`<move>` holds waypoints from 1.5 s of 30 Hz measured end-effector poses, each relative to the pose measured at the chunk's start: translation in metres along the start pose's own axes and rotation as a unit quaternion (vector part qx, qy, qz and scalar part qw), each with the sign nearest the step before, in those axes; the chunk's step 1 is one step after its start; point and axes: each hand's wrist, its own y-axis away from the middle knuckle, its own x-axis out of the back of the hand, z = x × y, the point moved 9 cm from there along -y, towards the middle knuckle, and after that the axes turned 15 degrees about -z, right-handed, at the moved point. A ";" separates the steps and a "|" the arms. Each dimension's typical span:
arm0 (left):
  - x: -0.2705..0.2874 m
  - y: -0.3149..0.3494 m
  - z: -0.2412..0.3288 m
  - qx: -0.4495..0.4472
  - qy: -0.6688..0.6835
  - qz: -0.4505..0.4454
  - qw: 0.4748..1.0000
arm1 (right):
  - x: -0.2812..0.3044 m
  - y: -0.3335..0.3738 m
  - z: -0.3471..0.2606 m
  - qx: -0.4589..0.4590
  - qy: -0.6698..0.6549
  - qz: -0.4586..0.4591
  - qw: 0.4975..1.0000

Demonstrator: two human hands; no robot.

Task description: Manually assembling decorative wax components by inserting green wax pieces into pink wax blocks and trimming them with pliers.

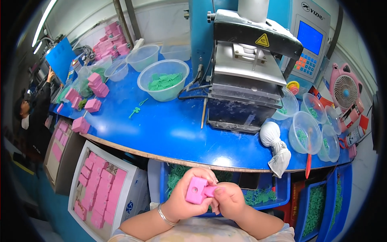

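Close to my body, my left hand (180, 197) is wrapped around a pink block (195, 189) with a round hole in its face. My right hand (230, 201) pinches a narrower pink piece (209, 191) at the block's right side. Whether that piece is joined to the block or separate, I cannot tell. Both hands meet in front of the table's front edge, above a blue bin (285, 189) of green stringy pieces (258, 197). Small green pieces (135, 112) lie loose on the blue table (169, 133).
A press (246, 84) with stacked metal plates stands at the back. Clear bowls (163, 93) hold green pieces. A white cloth bundle (274, 141) overhangs the table's front edge. Pink blocks fill a box (135, 193) at left. A person (38, 109) works far left.
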 end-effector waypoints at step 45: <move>-0.028 0.027 -0.047 0.214 0.248 -0.149 0.933 | 0.000 0.007 -0.049 0.026 0.302 -0.176 0.937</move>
